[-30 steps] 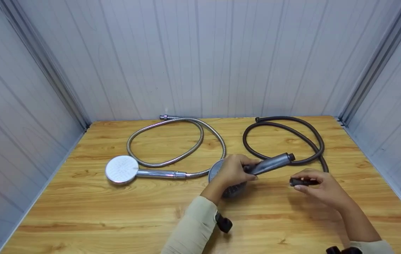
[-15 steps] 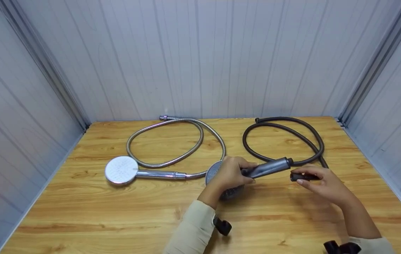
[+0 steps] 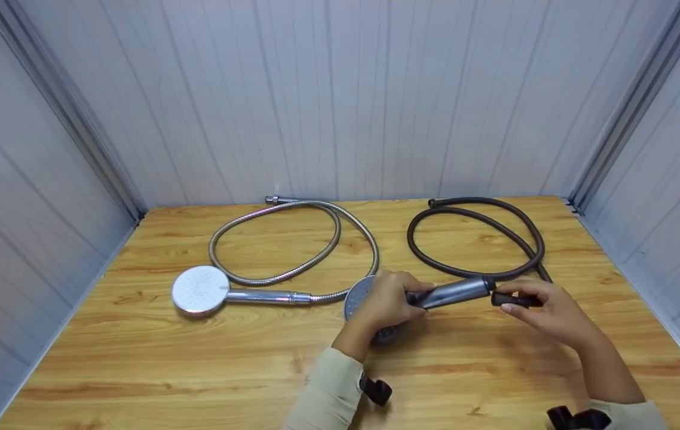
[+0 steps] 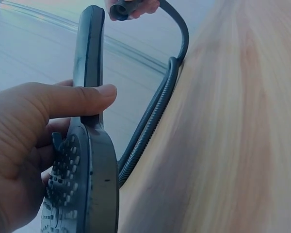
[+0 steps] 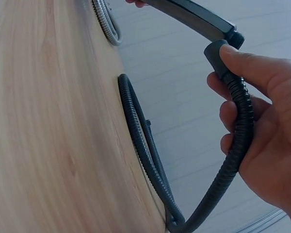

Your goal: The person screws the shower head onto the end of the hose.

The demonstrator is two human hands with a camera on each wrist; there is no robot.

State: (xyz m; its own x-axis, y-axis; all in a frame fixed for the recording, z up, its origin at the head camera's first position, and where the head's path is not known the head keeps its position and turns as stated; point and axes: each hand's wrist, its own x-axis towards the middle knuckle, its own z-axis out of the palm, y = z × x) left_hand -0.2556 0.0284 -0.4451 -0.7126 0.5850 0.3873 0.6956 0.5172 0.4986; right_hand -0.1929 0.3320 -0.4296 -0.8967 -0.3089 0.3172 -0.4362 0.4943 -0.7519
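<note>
My left hand (image 3: 389,301) grips a dark grey shower head (image 4: 101,170) around the neck, where the handle meets the round nozzle face. Its handle (image 3: 456,292) points to the right, with a threaded end (image 5: 236,40) at the tip. My right hand (image 3: 549,307) pinches the end fitting (image 5: 215,56) of a black shower hose (image 3: 471,272) between thumb and fingers. In the left wrist view the fitting's open mouth shows. Fitting and threaded end are close together; in the right wrist view a small offset between them appears. Both are held above the table.
A chrome shower head (image 3: 201,290) with its silver hose (image 3: 292,278) attached lies on the left of the wooden table (image 3: 196,370). The black hose's loop rests at the back right. Pale panel walls (image 3: 340,101) enclose the back and both sides.
The shower head's handle end has lowered toward the hose fitting. My right hand has raised the fitting slightly, and the gap between the two has narrowed.
</note>
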